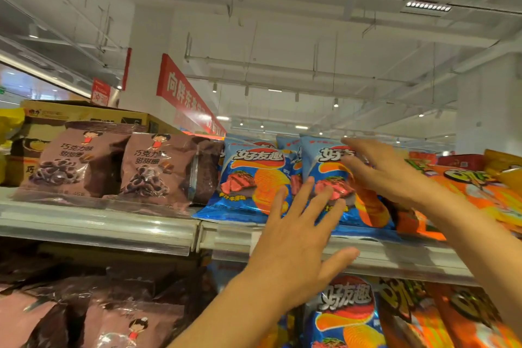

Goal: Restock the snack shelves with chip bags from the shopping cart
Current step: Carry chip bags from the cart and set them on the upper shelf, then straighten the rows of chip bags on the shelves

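Blue foil chip bag (333, 175) printed with ridged orange crisps and red meat, standing at the front edge of the top shelf, right of centre, and leaning slightly back. Pale grey metal top shelf (99, 223) with a clear plastic price rail runs across the whole width of the view; a lower shelf beneath it holds more bags. Brown cardboard carton (84, 113) sits behind the goods at upper left. Two brown chocolate-ring snack bags (158, 169) stand side by side on the left of the top shelf. A second, matching blue bag (251, 178) stands just left of the first, touching it. Orange snack bags (466, 195) lie to the right. Right hand (387, 172), fingers straight and spread, lies flat against the upper front of the blue foil chip bag. Left hand (299, 237), fingers likewise wide and extended, touches the lower front of the same bag with its fingertips, thumb out below the shelf rail. Neither hand grips anything.
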Demonstrator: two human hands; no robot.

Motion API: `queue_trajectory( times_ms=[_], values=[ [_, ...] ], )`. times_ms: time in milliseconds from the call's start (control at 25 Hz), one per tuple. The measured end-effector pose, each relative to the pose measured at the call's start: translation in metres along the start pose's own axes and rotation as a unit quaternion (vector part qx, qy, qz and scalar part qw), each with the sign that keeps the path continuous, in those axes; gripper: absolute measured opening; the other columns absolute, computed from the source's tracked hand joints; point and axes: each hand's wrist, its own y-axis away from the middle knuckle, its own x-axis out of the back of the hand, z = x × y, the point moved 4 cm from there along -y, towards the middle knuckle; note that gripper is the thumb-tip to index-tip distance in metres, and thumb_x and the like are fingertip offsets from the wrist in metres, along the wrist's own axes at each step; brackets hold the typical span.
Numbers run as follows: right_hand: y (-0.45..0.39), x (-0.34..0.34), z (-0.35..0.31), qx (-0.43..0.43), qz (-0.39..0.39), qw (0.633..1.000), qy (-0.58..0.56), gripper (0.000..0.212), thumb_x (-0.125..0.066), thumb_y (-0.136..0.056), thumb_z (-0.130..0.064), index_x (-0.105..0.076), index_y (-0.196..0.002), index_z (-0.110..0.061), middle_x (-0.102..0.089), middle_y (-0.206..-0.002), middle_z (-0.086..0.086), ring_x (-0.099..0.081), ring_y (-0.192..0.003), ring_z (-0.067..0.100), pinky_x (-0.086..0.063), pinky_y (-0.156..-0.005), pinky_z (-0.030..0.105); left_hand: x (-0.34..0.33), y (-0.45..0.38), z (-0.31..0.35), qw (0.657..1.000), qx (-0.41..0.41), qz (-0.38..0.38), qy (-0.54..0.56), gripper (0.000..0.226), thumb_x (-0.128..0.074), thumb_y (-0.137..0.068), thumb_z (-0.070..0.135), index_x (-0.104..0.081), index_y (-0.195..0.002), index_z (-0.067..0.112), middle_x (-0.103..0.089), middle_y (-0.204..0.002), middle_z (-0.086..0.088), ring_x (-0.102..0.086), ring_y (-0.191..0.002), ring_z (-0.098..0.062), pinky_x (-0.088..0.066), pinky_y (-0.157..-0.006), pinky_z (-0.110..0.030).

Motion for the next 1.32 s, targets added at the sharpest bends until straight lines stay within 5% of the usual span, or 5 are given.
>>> queue_trajectory(
  times_ms=[160,440,720,960,1320],
  values=[
    [0.001,-0.035,0.009,-0.034,-0.09,0.995,0.029,0.061,-0.039,-0.103,-0.051,-0.027,-0.158,-0.028,-0.025,-0.165,0.007,-0.021,-0.152,0.024,-0.012,-0.125,0.041,-0.018,-0.009,0.01,0.999,0.011,-0.032,0.005,0.076,-0.012,-0.097,0.072,0.011,-0.16,0.036,0.013,-0.17,0.006,0.025,-0.153,-0.014,0.013,-0.124,-0.046],
    [0.002,-0.041,0.015,-0.036,-0.098,0.994,0.015,0.084,-0.021,-0.083,-0.077,-0.021,-0.157,-0.038,-0.019,-0.168,-0.001,-0.015,-0.154,0.021,-0.012,-0.126,0.046,-0.025,-0.006,0.005,0.999,0.002,0.037,-0.024,0.076,-0.017,-0.099,0.07,-0.012,-0.162,0.029,-0.02,-0.168,-0.001,-0.009,-0.157,-0.023,-0.006,-0.122,-0.049],
    [-0.003,-0.032,0.005,-0.027,-0.131,0.99,0.043,0.063,-0.037,-0.102,-0.055,-0.024,-0.159,-0.03,-0.02,-0.167,0.004,-0.017,-0.153,0.023,-0.011,-0.126,0.045,-0.024,-0.001,0.005,1.0,0.009,0.006,-0.019,0.077,-0.007,-0.094,0.075,0.008,-0.16,0.038,-0.003,-0.171,0.006,0.007,-0.157,-0.016,-0.002,-0.126,-0.044],
    [0.066,0.043,0.059,-0.012,0.044,0.997,-0.067,0.044,-0.049,-0.101,-0.044,-0.054,-0.141,-0.026,-0.056,-0.14,-0.004,-0.048,-0.13,0.012,-0.033,-0.101,0.026,-0.017,0.004,0.009,0.999,0.049,0.0,-0.002,0.074,-0.003,-0.09,0.08,0.008,-0.155,0.047,-0.002,-0.169,0.015,0.011,-0.155,-0.006,0.004,-0.126,-0.039],
    [0.181,0.062,0.167,0.029,0.009,1.0,0.002,0.04,-0.06,-0.099,-0.032,-0.057,-0.138,-0.022,-0.058,-0.138,-0.002,-0.049,-0.133,0.019,-0.037,-0.109,0.034,-0.041,-0.06,0.152,0.999,0.002,0.042,0.028,0.072,-0.02,-0.099,0.07,-0.025,-0.159,0.032,-0.02,-0.167,0.007,-0.005,-0.157,-0.017,-0.008,-0.126,-0.045]
  ],
)
